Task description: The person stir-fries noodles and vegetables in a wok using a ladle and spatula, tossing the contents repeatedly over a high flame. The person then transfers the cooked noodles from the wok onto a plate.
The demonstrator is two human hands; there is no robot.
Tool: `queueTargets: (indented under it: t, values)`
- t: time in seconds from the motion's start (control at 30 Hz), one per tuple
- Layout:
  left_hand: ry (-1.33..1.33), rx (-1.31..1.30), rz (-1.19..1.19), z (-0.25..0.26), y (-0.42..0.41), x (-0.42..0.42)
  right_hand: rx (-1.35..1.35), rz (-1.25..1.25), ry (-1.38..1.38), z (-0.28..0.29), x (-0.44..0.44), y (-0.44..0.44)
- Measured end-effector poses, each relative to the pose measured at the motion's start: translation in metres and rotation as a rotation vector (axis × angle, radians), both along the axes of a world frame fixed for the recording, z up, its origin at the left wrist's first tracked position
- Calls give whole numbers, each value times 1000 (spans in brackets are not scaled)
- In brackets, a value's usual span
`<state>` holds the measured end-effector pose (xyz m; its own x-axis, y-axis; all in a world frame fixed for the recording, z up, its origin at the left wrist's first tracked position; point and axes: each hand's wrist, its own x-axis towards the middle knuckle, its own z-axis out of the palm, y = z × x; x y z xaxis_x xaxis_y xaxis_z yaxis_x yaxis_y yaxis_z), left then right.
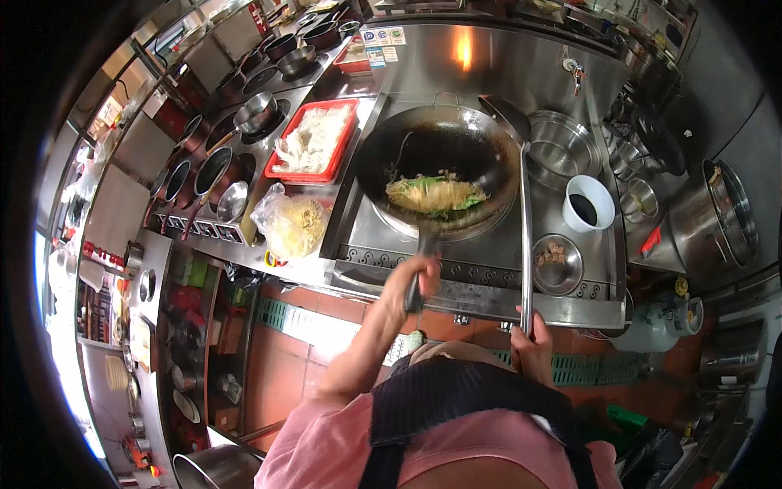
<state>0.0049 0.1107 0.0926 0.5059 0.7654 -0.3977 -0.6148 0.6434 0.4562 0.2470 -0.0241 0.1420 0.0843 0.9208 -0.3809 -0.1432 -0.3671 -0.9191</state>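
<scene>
My left hand [418, 275] grips the handle [415, 293] of a large dark wok [452, 140] at the stove; hand and handle are motion-blurred. Noodles with green leaves [437, 195] lie in the near part of the wok, blurred too. In my right hand [533, 348] is the end of a long metal ladle handle [526, 244]. The ladle's dark bowl [506, 116] is at the wok's far right rim, beside a steel pot [562, 147]. Whether the bowl touches the rim I cannot tell.
A white tub of dark liquid [602, 202] and a steel bowl with brown pieces [559, 263] stand right of the wok. To the left are a red basket [348, 143] with white contents and a plastic bag of yellowish strands [293, 226]. Several pans [214, 171] sit on burners farther left.
</scene>
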Motion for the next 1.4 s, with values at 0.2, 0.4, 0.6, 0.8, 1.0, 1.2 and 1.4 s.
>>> queueTargets:
  t: [0.2,0.4,0.6,0.8,1.0,1.2,1.4]
  values:
    - [467,290,-48,-48,-67,10,86,36,4,-28,17,-7]
    - [90,-39,-50,-22,-35,1,0,-49,25,-14,7,-1]
    - [183,425,-15,-35,-47,13,42,59,0,-14,14,-1]
    - [237,126,-46,-12,-49,7,-43,152,-281,-13,31,2]
    - [-82,-132,-63,-30,52,-12,358,298,-463,6,22,31]
    - [57,-114,-72,-32,63,-9,-62,651,-728,25,0,117]
    - [105,-78,-53,-33,61,-12,109,266,-579,-26,-43,190]
